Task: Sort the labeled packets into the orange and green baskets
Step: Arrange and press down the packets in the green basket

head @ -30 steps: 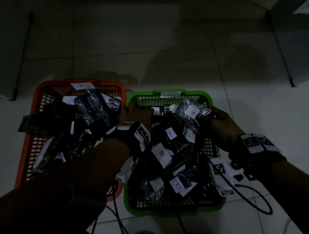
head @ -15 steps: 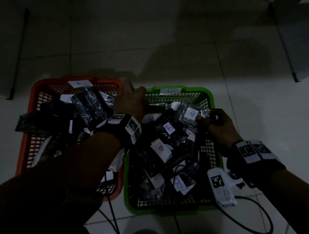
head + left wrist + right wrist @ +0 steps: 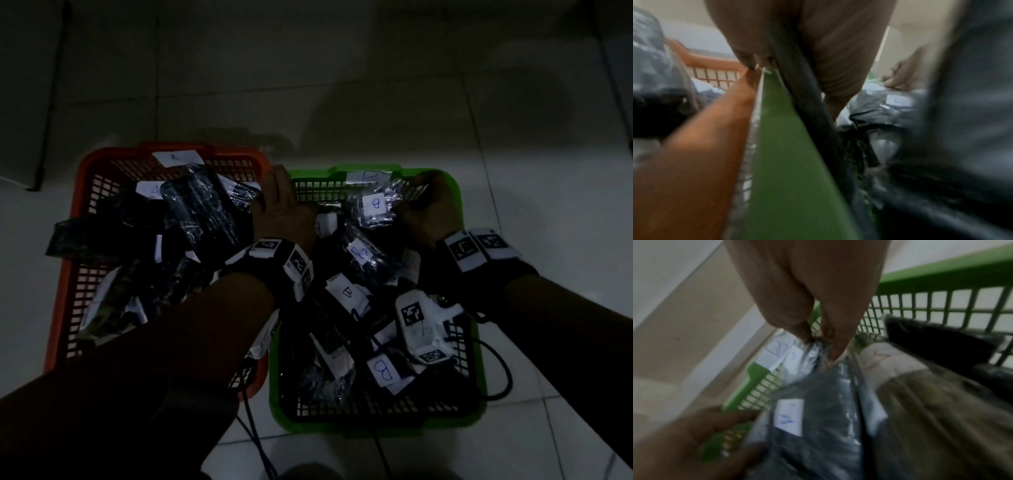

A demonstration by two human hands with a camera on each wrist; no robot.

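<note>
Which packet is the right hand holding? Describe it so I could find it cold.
Start at the green plastic mesh basket, on the right of the orange one. At its far end, by the rim's paper tag, the right hand pinches a crinkly clear plastic packet with dark contents. Unlike its neighbours, it is lifted above the pile, white B label up.

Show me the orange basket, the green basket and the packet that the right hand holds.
orange basket (image 3: 102, 161): head view, far left rim corner.
green basket (image 3: 455, 198): head view, far right rim.
packet (image 3: 375, 205): head view, its white label.
right hand (image 3: 428, 209): head view, back of hand.
</note>
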